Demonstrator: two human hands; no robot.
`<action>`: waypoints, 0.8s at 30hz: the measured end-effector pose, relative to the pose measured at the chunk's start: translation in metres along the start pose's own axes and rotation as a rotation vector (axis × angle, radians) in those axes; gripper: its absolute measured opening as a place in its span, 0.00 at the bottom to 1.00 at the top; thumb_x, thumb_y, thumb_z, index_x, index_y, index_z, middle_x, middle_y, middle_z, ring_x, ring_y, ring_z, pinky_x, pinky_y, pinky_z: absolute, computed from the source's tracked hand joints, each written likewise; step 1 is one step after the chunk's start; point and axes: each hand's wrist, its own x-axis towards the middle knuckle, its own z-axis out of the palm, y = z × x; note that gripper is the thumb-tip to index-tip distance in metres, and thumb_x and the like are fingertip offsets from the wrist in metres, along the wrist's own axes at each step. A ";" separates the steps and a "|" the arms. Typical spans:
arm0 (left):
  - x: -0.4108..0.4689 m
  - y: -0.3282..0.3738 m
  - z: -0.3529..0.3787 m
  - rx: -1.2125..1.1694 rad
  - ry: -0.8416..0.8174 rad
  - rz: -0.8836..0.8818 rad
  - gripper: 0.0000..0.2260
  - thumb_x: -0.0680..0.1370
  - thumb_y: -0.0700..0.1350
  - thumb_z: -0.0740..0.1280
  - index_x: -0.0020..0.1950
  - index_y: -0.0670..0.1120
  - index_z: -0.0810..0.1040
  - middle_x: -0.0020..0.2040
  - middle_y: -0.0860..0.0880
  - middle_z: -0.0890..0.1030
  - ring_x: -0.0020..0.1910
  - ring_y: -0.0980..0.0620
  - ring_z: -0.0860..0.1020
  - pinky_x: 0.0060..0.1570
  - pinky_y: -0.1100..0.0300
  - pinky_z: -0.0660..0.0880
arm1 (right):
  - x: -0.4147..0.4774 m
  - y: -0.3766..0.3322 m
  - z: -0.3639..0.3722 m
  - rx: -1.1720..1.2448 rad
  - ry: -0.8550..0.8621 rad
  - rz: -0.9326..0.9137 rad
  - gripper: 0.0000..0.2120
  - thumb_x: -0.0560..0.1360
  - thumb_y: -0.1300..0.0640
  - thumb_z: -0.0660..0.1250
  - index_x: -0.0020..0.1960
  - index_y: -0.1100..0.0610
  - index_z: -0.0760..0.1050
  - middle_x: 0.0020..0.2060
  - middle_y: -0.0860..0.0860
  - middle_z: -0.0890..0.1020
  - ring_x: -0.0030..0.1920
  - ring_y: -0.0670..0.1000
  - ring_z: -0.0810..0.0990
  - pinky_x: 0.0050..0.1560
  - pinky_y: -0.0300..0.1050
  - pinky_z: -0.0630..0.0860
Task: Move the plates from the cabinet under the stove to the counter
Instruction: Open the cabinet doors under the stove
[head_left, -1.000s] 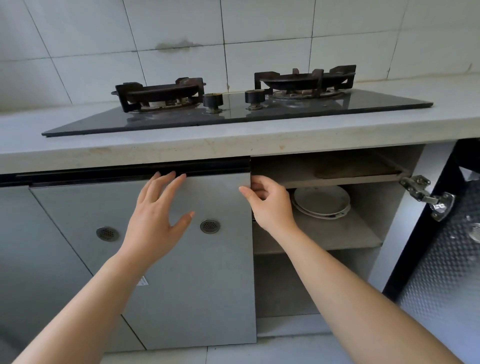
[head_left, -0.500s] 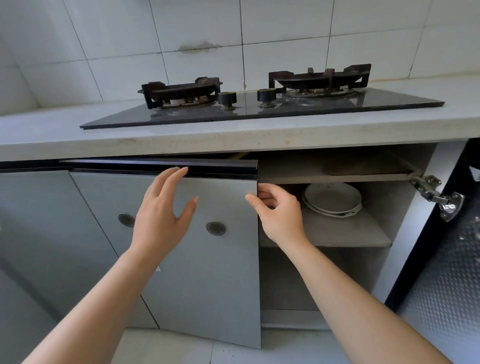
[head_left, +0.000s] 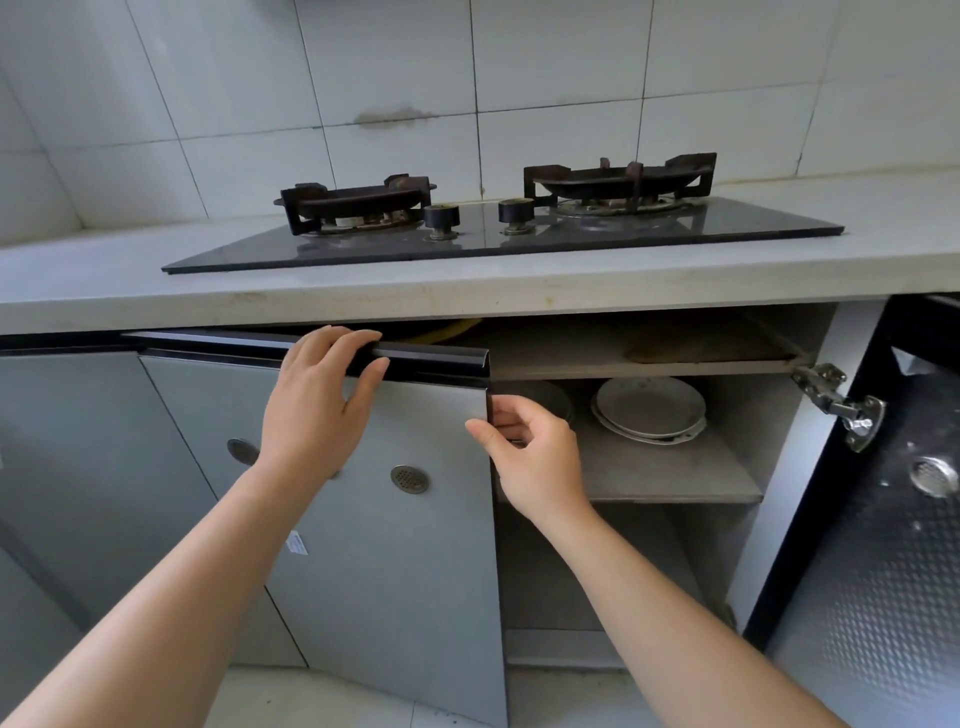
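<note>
Your left hand (head_left: 317, 405) is curling its fingers over the black top rail of the left cabinet door (head_left: 395, 519); your right hand (head_left: 535, 457) is pinching that door's free edge. The plates (head_left: 649, 408) are sitting stacked on the shelf (head_left: 675, 478) inside, right of both hands, untouched.

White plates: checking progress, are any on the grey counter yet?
No, the stacked white plates sit on the cabinet shelf under the stove.

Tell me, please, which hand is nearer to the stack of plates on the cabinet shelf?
The right hand: it grips the door's edge just left of the plates. The left hand rests on the door's top handle, farther left.
</note>
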 end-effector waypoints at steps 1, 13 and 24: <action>-0.001 -0.001 0.001 -0.009 0.009 -0.007 0.16 0.78 0.53 0.59 0.63 0.49 0.74 0.61 0.48 0.74 0.64 0.47 0.67 0.57 0.59 0.62 | -0.001 0.000 0.000 0.004 -0.002 0.004 0.09 0.70 0.51 0.72 0.49 0.48 0.78 0.40 0.38 0.81 0.42 0.36 0.79 0.39 0.26 0.74; -0.001 0.003 -0.004 -0.094 0.020 -0.063 0.14 0.78 0.54 0.59 0.59 0.51 0.77 0.58 0.50 0.75 0.61 0.49 0.68 0.54 0.59 0.62 | 0.002 -0.005 -0.017 0.116 -0.191 0.078 0.10 0.73 0.52 0.70 0.54 0.50 0.80 0.47 0.42 0.83 0.48 0.39 0.81 0.50 0.35 0.77; -0.021 0.007 -0.026 -0.207 0.026 -0.130 0.10 0.77 0.56 0.59 0.52 0.59 0.77 0.55 0.56 0.75 0.57 0.56 0.70 0.40 0.77 0.70 | -0.021 -0.010 -0.017 0.312 -0.350 0.061 0.09 0.70 0.57 0.72 0.47 0.44 0.80 0.41 0.39 0.84 0.46 0.41 0.82 0.45 0.34 0.78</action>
